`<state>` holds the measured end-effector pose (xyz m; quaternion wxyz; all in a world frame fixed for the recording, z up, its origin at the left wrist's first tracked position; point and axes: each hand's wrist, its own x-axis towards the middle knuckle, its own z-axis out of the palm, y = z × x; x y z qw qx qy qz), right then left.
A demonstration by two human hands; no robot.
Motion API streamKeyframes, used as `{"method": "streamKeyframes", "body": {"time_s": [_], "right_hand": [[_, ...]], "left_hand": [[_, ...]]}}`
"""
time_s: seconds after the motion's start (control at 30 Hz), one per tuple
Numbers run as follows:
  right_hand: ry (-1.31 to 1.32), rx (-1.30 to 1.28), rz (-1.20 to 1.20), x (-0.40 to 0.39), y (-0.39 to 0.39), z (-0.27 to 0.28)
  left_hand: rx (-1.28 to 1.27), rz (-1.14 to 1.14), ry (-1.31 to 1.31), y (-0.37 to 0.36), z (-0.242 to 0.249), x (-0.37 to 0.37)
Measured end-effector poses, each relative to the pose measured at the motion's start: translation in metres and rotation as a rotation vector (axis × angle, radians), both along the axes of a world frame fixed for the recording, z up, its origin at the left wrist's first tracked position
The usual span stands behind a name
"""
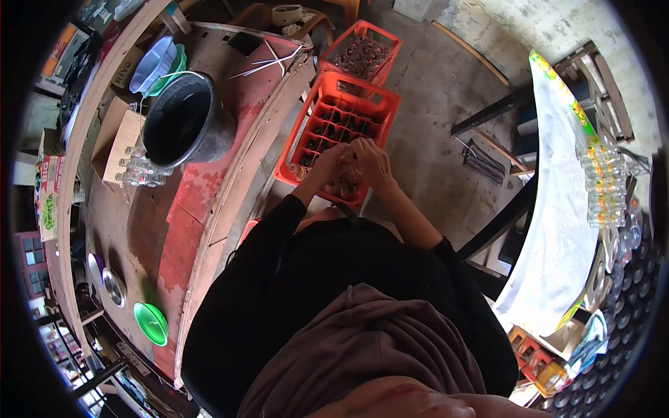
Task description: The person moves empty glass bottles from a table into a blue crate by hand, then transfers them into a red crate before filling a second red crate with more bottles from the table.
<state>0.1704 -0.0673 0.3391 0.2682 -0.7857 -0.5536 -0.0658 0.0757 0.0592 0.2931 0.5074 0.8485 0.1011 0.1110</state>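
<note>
An orange-red plastic crate with a divided inside stands on the floor in front of me. Its far compartments look dark, and several glass bottles are at its near end. Above that near end, my left hand is closed, its fingers meeting those of my right hand. My right hand is curled closed as well. Clear, brownish-looking glass shows between the two hands, apparently a bottle; my fingers cover most of it.
Behind stands a second red crate full of glass bottles. The worn table at left carries a black bucket, clear bottles and a green bowl. At right, a white-covered table has packed bottles beside it.
</note>
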Motion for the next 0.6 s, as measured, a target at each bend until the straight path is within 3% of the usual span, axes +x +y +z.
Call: {"method": "streamKeyframes", "body": {"time_s": [0.1, 0.37, 0.5, 0.6], "right_hand": [[0.012, -0.037, -0.021, -0.01, -0.003, -0.01], [0.12, -0.092, -0.097, -0.01, -0.001, -0.048], [0.252, -0.139, -0.05, -0.011, -0.006, -0.063], [0.309, -0.158, 0.003, -0.011, -0.013, -0.056]], "left_hand": [[0.047, -0.011, -0.078, -0.002, -0.032, -0.003], [-0.046, -0.022, 0.051, 0.004, -0.028, 0.004], [-0.074, -0.028, 0.214, 0.001, -0.022, 0.002], [-0.085, 0.002, 0.174, 0.005, -0.04, 0.003]]}}
